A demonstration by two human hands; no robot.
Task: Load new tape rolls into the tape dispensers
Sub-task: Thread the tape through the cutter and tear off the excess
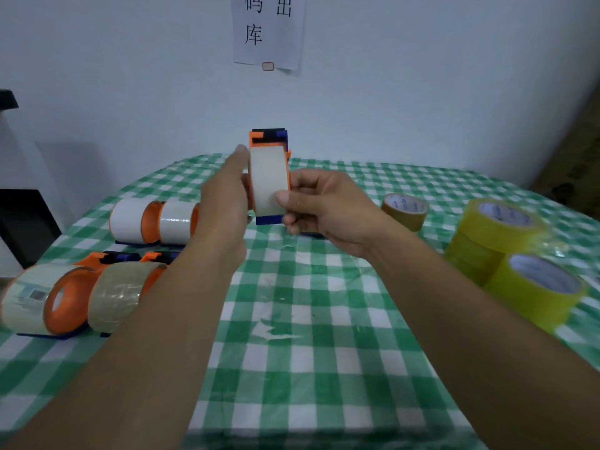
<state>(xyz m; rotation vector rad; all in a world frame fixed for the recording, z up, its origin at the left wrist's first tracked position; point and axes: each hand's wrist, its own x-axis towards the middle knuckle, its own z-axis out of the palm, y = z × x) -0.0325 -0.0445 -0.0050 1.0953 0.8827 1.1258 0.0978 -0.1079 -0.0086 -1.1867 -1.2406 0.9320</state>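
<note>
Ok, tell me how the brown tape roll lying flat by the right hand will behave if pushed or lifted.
The brown tape roll lies flat, hole up, on the checked tablecloth, so a push should slide it rather than roll it. Its core ring looks rigid, so it likely keeps shape when gripped. The winding looks thin: probably light.

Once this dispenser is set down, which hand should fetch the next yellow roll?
Probably the right hand: the yellow rolls sit on its side, beside that forearm; the left hand would need to cross over the dispenser.
</note>
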